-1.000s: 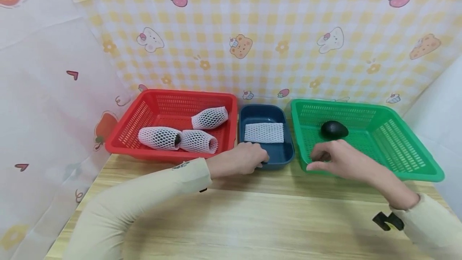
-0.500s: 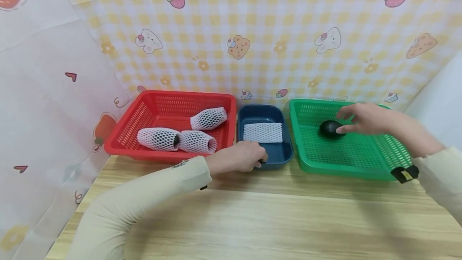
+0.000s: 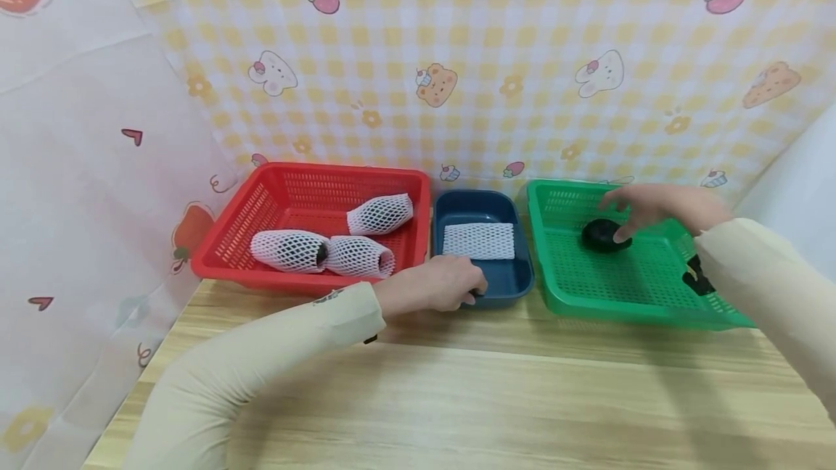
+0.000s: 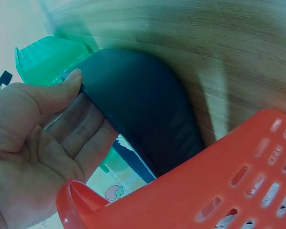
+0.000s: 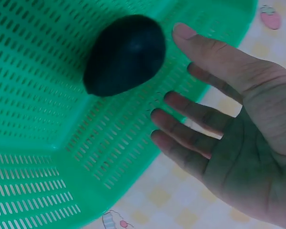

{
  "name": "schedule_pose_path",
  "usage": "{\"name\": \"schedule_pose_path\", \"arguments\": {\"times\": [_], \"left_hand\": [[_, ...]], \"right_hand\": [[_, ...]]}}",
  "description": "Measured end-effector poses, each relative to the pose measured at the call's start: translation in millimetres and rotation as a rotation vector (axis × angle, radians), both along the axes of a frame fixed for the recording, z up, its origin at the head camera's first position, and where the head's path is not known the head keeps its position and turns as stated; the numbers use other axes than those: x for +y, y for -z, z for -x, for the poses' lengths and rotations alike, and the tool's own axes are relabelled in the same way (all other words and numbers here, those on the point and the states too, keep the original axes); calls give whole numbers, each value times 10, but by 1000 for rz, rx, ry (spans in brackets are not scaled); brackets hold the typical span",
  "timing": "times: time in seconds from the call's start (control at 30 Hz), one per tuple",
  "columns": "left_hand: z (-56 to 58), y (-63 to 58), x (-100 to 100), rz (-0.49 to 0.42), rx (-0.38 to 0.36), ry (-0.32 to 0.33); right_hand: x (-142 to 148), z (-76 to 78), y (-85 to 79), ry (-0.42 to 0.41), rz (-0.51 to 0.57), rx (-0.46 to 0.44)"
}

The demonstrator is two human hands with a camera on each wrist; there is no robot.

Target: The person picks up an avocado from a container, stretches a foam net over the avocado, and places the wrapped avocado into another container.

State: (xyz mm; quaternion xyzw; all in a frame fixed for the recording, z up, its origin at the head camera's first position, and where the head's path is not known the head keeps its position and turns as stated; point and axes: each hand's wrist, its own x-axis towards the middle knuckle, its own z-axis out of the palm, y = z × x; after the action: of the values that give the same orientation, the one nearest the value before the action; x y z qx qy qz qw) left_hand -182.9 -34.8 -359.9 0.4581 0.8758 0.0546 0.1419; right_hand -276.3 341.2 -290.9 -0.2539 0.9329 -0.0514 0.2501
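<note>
A dark avocado (image 3: 602, 235) lies in the green basket (image 3: 555, 296) on the right. My right hand (image 3: 653, 207) reaches over it with fingers spread. In the right wrist view, a gap shows between that hand (image 5: 248, 124) and the avocado (image 5: 126, 57). My left hand (image 3: 451, 283) pinches the near rim of the small blue bin (image 3: 506, 280); the left wrist view shows its thumb on the bin's outer wall (image 4: 138, 90) and its fingers behind the rim. One flat white foam net sleeve (image 3: 479, 241) lies inside the bin.
Left of the bin stands a red basket (image 3: 313, 220) with 3 white foam nets: a filled net (image 3: 287, 250), another net (image 3: 361, 255) touching it and a third net (image 3: 380, 214) behind. Wooden table (image 3: 457, 397) extends in front; a patterned cloth (image 3: 366, 42) hangs behind.
My right hand has moved from the green basket's front rim back over the avocado, its fingers spreading. My left hand has stayed on the bin's rim.
</note>
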Motion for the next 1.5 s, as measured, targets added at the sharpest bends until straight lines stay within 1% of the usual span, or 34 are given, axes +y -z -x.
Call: {"name": "schedule_pose_path", "arguments": {"times": [0.17,0.3,0.47,0.53,0.67,0.8,0.9,1.07,1.2,1.27,1.37,1.43,1.5], "left_hand": [[11,-5,-1,6,0,9],[12,4,7,0,7,24],[9,-2,28,3,6,26],[6,-13,32,8,4,19],[2,-27,33,15,8,12],[-4,-31,44,16,16,21],[-3,-29,50,14,15,21],[-2,-27,43,15,16,12],[-9,-18,32,12,21,11],[-13,-13,26,10,17,9],[-22,-12,18,11,11,5],[-26,-13,13,14,11,0],[-29,-15,10,18,17,-1]], "right_hand": [[-48,153,52,36,-55,-52],[-64,216,72,71,-95,-95],[-51,197,109,161,-98,-179],[-45,180,145,196,-96,-198],[-39,157,245,229,-89,-190],[-16,143,344,247,-84,-177],[4,146,374,234,-78,-176],[13,162,371,210,-52,-186],[27,175,365,165,-46,-172],[38,179,342,120,-60,-132],[46,180,269,55,-65,-37],[37,182,199,24,-44,27],[12,173,116,11,-16,78]]}}
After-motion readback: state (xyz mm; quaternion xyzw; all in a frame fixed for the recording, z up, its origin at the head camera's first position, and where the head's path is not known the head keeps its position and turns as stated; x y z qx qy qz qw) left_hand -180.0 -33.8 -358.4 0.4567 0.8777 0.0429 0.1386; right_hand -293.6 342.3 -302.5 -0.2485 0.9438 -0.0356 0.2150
